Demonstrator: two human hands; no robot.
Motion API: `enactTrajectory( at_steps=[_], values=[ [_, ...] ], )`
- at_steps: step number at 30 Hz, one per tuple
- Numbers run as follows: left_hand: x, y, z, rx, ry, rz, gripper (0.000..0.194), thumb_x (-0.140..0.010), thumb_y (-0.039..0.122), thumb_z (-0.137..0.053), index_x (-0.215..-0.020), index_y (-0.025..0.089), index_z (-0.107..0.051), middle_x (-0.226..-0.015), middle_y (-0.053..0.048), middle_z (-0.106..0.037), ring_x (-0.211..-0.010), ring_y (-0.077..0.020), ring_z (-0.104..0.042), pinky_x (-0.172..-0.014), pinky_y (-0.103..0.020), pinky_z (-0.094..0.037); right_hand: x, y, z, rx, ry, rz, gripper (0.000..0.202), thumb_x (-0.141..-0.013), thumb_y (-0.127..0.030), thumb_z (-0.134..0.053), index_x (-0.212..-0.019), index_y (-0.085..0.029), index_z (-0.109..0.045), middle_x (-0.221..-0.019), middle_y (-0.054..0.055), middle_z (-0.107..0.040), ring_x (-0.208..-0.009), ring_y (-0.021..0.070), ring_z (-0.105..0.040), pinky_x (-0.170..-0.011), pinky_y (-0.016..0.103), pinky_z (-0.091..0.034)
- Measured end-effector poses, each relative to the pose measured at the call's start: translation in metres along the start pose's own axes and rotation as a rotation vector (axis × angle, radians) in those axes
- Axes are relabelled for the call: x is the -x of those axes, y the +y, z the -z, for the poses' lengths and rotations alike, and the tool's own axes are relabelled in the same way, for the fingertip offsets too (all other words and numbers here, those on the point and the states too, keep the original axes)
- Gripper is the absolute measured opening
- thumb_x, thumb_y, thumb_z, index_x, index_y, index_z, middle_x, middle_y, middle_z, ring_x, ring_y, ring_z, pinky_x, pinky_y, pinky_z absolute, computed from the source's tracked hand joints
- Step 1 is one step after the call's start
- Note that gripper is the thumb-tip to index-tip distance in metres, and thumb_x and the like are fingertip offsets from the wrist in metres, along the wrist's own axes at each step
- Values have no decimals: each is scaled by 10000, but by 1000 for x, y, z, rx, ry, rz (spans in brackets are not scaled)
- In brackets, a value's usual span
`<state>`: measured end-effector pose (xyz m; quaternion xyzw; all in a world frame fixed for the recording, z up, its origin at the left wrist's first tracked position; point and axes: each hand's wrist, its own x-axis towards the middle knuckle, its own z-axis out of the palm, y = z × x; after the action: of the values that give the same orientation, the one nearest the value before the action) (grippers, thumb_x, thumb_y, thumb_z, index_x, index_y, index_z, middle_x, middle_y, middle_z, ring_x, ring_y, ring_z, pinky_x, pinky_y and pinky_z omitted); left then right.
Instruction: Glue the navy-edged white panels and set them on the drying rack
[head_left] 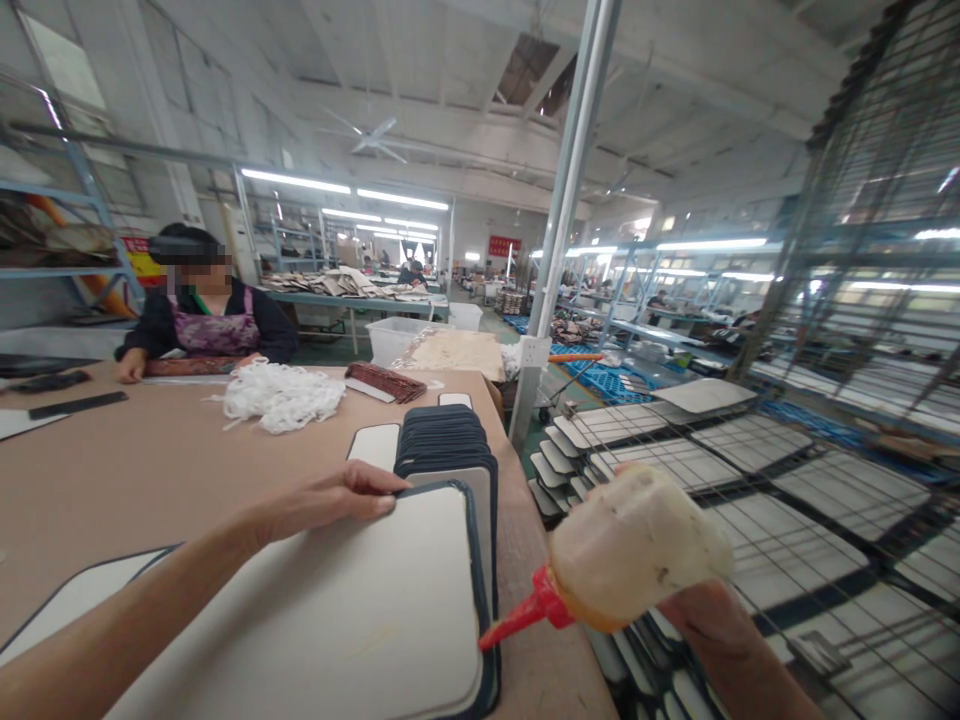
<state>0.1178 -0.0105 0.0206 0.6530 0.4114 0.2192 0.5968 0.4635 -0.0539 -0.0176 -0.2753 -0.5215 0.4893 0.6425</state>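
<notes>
My left hand grips the far edge of a white panel with rounded corners and a dark blue border, thumb and fingers pinched on it. My right hand, partly hidden, is wrapped round a translucent glue bottle tipped nozzle-down. Its red nozzle points left, with the tip at the panel's right border. A faint yellowish streak marks the white face. Just beyond the panel, a fanned stack of dark-edged panels lies along the table's right side.
On the brown table lie a heap of white strips and a reddish-brown bundle. A co-worker sits across at the left. To my right, a wire rack bears many white panels. A metal post stands beyond the table edge.
</notes>
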Motion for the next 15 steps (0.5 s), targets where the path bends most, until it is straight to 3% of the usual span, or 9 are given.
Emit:
enactTrajectory(
  at_steps=[4, 10, 15],
  values=[
    [1, -4, 3, 13, 29, 3, 373, -762, 423, -714, -1067, 221, -785, -980, -81, -786, -765, -248, -706, -643, -261, -514, -2, 0, 5, -52, -80, -38, 702, -544, -439, -899, -1181, -316, -630, -1044, 83, -751, -891, 336, -710, -615, 389, -583],
    [1, -16, 11, 70, 79, 32, 391, -783, 409, -723, -1128, 230, -761, -906, -55, -792, -733, -213, -713, -608, -213, -512, -1, 5, 14, -32, -30, -5, 737, -485, -361, -914, -1168, -298, -642, -1081, 111, -746, -897, 363, -710, -563, 393, -583],
    [2, -22, 17, 129, 82, 65, 349, -796, 389, -731, -1120, 264, -761, -935, -31, -794, -777, -192, -723, -642, -187, -529, 5, 6, 9, -62, 36, 45, 760, -465, -361, -921, -1173, -303, -650, -1065, 117, -749, -930, 403, -700, -682, 493, -604]
  ],
)
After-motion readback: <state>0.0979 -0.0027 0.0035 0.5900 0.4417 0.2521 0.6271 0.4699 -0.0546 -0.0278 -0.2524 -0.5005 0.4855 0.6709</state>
